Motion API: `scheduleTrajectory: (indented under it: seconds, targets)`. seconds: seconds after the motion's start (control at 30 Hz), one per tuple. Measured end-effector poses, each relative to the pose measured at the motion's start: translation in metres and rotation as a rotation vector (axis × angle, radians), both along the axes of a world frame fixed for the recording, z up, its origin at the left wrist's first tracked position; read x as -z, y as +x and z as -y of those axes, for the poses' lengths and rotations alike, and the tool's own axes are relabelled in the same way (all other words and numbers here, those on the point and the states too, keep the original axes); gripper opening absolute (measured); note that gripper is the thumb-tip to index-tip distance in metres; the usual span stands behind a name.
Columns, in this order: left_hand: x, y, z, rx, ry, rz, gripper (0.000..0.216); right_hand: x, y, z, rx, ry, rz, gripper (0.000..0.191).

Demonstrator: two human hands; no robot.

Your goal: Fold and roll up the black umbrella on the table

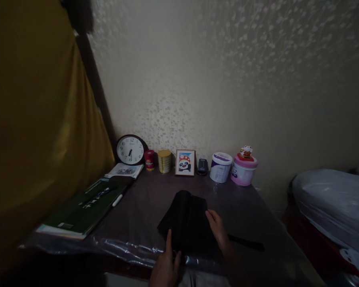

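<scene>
Black folded cloth (187,217), at the near edge of the table (149,195): right hand (218,231) lay flat and open on it, left hand (166,261) at its near hem, grip unclear; smoothing judged in hand, further folding needing pinched corners.

The clock (131,150), left of the panda picture (185,162), shows numerals 1 to 12. Lettering on the book (80,211) is unreadable.

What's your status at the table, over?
Left hand open on black cloth, near edge. Right hand flat on its right side. Green book off left, nothing in the way.
</scene>
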State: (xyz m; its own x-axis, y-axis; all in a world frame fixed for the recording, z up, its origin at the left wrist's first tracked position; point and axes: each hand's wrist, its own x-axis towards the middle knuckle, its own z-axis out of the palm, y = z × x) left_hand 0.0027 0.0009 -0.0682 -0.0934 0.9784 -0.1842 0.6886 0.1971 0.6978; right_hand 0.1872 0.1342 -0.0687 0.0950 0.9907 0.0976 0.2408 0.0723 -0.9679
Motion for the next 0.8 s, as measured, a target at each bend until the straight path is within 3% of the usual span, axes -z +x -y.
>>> scheduleTrajectory:
  seconds: [0.47, 0.8]
  targets:
    - [0.008, -0.001, -0.002, -0.01, -0.04, 0.037, 0.065, 0.005, -0.007, -0.014, 0.1, 0.089, 0.264, 0.034]
    - [0.005, -0.001, -0.002, 0.001, -0.007, 0.066, 0.065, -0.002, -0.003, -0.016, -0.011, 0.046, 0.088, 0.044]
